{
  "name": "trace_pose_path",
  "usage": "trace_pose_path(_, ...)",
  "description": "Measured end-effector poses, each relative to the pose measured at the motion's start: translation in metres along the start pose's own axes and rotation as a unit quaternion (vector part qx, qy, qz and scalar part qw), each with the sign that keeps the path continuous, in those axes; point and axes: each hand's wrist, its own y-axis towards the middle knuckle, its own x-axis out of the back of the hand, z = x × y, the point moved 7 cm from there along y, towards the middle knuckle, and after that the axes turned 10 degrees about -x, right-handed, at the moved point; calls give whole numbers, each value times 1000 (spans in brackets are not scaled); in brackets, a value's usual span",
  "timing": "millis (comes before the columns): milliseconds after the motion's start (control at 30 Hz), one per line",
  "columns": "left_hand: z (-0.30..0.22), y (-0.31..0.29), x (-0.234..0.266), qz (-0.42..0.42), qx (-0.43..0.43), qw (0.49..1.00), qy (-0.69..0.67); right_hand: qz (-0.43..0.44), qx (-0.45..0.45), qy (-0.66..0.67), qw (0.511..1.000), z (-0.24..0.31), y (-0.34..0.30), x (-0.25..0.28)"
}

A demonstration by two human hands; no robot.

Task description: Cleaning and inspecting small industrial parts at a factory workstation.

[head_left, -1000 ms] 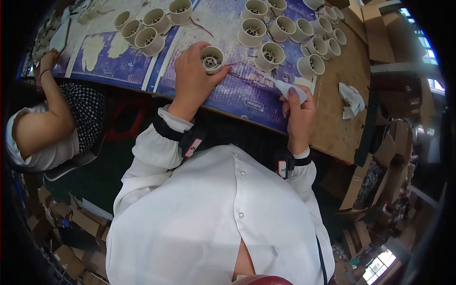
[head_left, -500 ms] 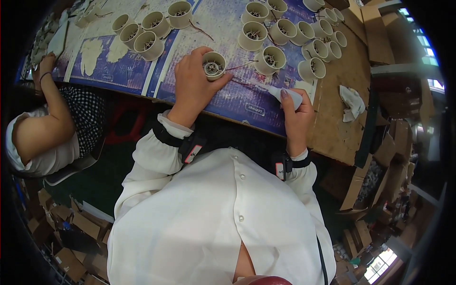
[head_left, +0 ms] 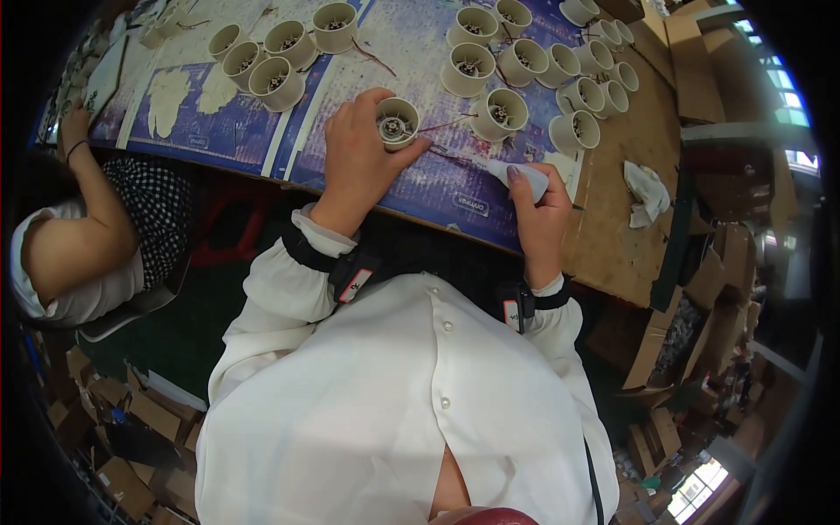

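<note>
The long counter is stretching across the upper half, its bare brown board showing on the right and blue-and-white printed sheets covering much of the rest. A co-worker in a white top is sitting at the far left, one arm reaching onto the counter, while a cardboard box is standing open at the right, beyond the counter's edge.

Now to the hands: the left hand is gripping a white cup, fingers and thumb curling around its wall. That cup is sitting over the near-middle of the counter, mouth facing up, a round pronged fitting showing inside; whether its base is touching, I cannot tell. The right hand is gripping a white squeeze bottle, its nozzle pointing left, near the cup but staying apart from it.

More cups are clustering beyond, right and left. A crumpled white cloth is lying at right, and a thin reddish wire is running between the held cup and its neighbour.
</note>
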Motion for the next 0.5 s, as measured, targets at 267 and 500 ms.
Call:
trace_pose_path(267, -2, 0, 2, -9, -11, 1000, 19, 0, -4, 4, 1000, 0, -2, 2)
trace_pose_path(500, -2, -1, 2, -6, -7, 1000, 14, -8, -8, 3, 1000, 1, -6, 4)
